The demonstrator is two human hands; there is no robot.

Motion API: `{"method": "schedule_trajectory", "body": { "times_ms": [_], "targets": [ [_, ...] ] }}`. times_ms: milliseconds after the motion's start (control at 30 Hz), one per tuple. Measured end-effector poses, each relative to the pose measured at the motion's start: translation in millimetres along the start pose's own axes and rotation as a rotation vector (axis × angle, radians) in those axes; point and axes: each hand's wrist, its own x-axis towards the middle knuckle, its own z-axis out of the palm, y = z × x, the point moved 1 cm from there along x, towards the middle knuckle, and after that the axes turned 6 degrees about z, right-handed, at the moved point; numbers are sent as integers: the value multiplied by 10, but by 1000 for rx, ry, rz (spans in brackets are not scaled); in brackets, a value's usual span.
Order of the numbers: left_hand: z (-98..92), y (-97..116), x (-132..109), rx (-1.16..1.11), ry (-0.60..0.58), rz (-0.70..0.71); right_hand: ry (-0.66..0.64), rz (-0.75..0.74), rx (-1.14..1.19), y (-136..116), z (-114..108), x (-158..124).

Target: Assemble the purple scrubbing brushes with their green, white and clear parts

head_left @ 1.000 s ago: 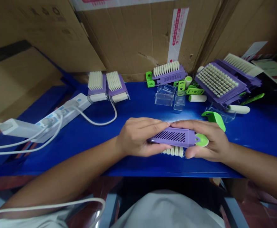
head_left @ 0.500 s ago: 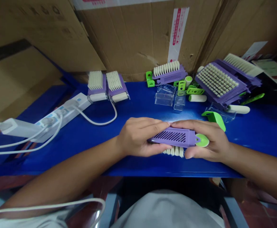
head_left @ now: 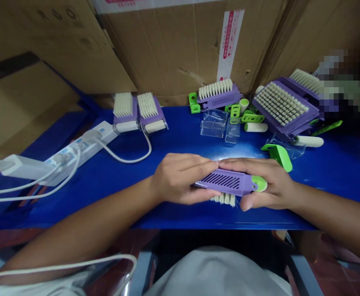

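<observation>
Between my two hands, above the near part of the blue table (head_left: 180, 218), is a purple brush (head_left: 224, 181) with slanted slots in its side and cream bristles facing down. My left hand (head_left: 182, 179) is wrapped round its left end, fingers over the top and thumb beneath. My right hand (head_left: 264, 183) closes round the other end, fingertips along the upper edge, thumb below. At that end a round green piece (head_left: 260, 183) shows against the right palm. The part of the brush under my left fingers is hidden.
Two purple brushes (head_left: 149, 107) stand by a white power strip (head_left: 77, 150) with cables. At the back right lie stacked purple brushes (head_left: 283, 102), clear plastic pieces (head_left: 213, 128), white rollers (head_left: 255, 127) and a green bracket (head_left: 280, 156). Cardboard boxes (head_left: 167, 49) stand behind.
The green piece sits closer against the brush's purple end, and the right hand has shifted slightly left. The brush tilts a little more. A blurred-out shape has appeared at the upper right.
</observation>
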Motion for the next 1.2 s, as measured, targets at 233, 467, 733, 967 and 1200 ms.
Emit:
{"method": "schedule_trajectory", "body": {
  "times_ms": [233,467,733,967,1200],
  "targets": [
    [-2,-23,-5,-50,6,-26,3,-26,21,28,6,13],
    [-16,-48,-12,-75,-8,-56,-6,35,-36,-20,-1,16],
    [-39,-33,-16,-70,-9,-125,25,69,-115,-8,-6,-3],
    [-22,-63,-44,-64,14,-74,-20,39,-54,33,-10,-17],
    [-17,-66,-77,-71,42,-56,-38,56,-59,41,6,-21]
  ]
}}
